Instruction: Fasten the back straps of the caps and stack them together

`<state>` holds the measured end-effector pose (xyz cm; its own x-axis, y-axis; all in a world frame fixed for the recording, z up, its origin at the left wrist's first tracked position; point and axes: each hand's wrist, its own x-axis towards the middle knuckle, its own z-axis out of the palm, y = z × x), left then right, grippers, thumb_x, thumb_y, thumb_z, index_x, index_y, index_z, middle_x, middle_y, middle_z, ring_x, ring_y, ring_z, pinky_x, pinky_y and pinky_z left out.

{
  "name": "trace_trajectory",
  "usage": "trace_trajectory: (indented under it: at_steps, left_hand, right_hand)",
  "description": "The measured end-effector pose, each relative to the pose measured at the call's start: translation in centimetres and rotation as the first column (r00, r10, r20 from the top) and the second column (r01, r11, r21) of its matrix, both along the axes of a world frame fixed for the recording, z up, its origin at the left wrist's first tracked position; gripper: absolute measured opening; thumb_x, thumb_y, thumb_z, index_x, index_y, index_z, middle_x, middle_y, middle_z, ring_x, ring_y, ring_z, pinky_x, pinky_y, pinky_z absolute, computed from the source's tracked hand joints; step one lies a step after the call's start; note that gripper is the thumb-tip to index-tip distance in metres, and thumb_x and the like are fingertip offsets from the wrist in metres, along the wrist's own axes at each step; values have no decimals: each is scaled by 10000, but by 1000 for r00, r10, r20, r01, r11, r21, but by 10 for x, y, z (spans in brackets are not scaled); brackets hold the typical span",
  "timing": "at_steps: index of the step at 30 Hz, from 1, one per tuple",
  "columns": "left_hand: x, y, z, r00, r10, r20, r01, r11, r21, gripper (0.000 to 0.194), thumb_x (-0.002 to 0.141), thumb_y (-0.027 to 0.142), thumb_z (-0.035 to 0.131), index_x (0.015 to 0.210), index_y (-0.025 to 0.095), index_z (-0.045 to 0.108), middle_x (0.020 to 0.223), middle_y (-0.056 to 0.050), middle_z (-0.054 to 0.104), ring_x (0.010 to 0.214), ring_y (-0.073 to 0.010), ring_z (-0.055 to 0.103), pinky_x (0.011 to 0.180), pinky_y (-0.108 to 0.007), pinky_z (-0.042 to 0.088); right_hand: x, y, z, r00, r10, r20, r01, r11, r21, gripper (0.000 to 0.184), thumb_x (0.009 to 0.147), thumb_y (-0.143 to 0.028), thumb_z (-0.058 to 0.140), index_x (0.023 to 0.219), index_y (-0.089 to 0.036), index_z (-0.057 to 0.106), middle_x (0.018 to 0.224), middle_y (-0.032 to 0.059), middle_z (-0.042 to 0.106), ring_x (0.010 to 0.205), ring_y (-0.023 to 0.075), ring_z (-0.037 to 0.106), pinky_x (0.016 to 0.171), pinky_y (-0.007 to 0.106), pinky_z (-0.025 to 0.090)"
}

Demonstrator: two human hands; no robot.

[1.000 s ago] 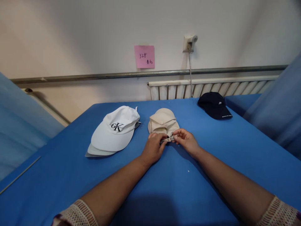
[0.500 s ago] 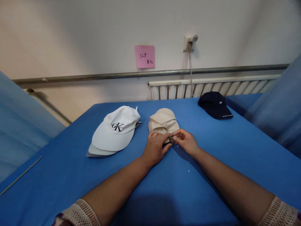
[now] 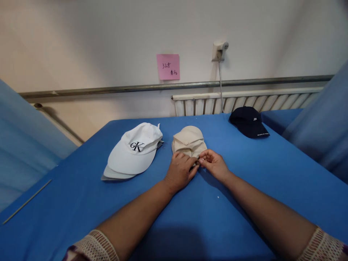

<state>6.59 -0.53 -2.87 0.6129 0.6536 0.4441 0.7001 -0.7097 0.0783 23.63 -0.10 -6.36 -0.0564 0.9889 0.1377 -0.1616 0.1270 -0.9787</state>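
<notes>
The cap (image 3: 189,136), soft beige cloth with a rounded, creased crown, rests on the smooth blue sheet (image 3: 231,217). The left hand (image 3: 181,168) is clamped on its near edge; the right hand (image 3: 214,165) pinches there too, fingertips meeting the left's. Leftward, a white cap (image 3: 133,152) with broad curved brim overlaps others; a dark cap (image 3: 248,123) lies far right.

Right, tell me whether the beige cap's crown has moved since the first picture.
No, not visibly. The crown of the beige cap keeps its place against the white radiator, still below its left end; only the whole view shifted slightly.
</notes>
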Motion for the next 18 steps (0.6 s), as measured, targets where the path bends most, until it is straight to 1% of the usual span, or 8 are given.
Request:
trace_trajectory:
  at_steps: [7, 10, 18]
  left_hand:
    - [-1, 3, 1, 1000, 10, 22, -9, 1000, -28, 154, 885, 320, 521, 896, 199, 616, 818, -57, 638, 826, -221, 532, 866, -411, 345]
    - [-1, 3, 1, 1000, 11, 26, -11, 999, -33, 142, 884, 307, 524, 899, 199, 615, 843, -56, 649, 845, -224, 535, 879, -419, 340]
    - [-3, 3, 0, 998, 53, 33, -51, 998, -44, 141, 899, 295, 507, 901, 208, 618, 836, -36, 662, 867, -217, 546, 898, -420, 338]
  right_hand:
    - [3, 0, 3, 997, -80, 10, 80, 997, 6, 295, 645, -422, 730, 764, -221, 549, 613, -29, 561, 544, 114, 491, 537, 264, 408]
    - [5, 0, 5, 994, -107, 11, 107, 994, -2, 292, 648, -414, 730, 760, -222, 540, 597, -37, 548, 530, 108, 472, 519, 257, 385]
    - [9, 0, 6, 988, -154, 20, 155, 988, -19, 265, 642, -379, 719, 756, -206, 554, 553, -49, 548, 520, 107, 482, 524, 248, 377]
